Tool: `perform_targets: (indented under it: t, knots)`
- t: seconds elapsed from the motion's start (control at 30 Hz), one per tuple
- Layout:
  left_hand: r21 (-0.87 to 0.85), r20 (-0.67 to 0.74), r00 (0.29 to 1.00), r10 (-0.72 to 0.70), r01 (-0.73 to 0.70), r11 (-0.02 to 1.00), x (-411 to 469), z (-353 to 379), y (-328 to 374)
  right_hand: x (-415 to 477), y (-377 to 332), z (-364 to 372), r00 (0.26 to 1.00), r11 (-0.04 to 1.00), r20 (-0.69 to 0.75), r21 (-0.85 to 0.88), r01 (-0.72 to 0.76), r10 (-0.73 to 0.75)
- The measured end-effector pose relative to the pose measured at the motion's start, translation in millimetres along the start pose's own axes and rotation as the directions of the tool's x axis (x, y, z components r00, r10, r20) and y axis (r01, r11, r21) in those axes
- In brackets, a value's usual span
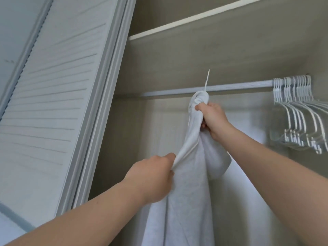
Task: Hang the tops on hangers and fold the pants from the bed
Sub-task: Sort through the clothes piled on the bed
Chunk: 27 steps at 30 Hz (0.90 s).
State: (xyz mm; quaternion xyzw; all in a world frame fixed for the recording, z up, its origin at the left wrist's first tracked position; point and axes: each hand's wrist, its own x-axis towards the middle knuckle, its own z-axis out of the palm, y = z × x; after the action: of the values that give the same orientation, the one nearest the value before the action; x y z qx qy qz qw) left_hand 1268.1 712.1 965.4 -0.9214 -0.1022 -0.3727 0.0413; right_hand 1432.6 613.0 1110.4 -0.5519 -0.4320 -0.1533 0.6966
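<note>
Head view: the step in hand looks like hanging a white top [188,192] in the wardrobe. The right hand [213,119] grips the bunched neck, fingers [200,108] curled tight round the cloth just under the hanger hook [206,83], which crosses the rod [230,87] near its middle, well apart from the spare hangers [300,110] at its right end. Whether the hook sits over the rod I cannot tell. The left hand [152,176] pinches a fold at the top's left edge. Next, probably: seat the hook, then pull the cloth straight.
</note>
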Motion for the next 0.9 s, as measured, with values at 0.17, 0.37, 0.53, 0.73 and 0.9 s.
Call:
perform_targets:
  t: [0.17, 0.37, 0.53, 0.73, 0.9]
  knots:
    - [0.072, 0.009, 1.000, 0.016, -0.017, 0.997, 29.2, 14.2, 0.7, 48.0, 15.7, -7.2, 0.999, 0.999, -0.042, -0.041, -0.023, 0.022]
    - [0.105, -0.001, 1.000, 0.001, -0.001, 0.994, 48.0, 19.5, -2.6, 68.3, 37.3, -18.2, 0.990, 0.987, -0.070, -0.095, -0.126, 0.120]
    - [0.084, 0.010, 1.000, 0.009, -0.010, 0.996, 46.8, 26.9, -1.1, 61.8, 34.7, -25.6, 0.982, 0.975, -0.034, -0.122, -0.187, 0.184]
    - [0.075, 0.039, 0.998, 0.039, -0.042, 0.996, 38.5, 36.7, 6.2, 37.9, 7.6, -27.4, 0.994, 0.815, 0.050, -0.577, -0.054, 0.101]
    - [0.076, 0.084, 0.994, 0.071, -0.077, 0.994, 32.2, 40.3, 10.2, 9.9, -8.5, -15.7, 0.953, 0.627, 0.182, -0.779, -0.011, 0.244]
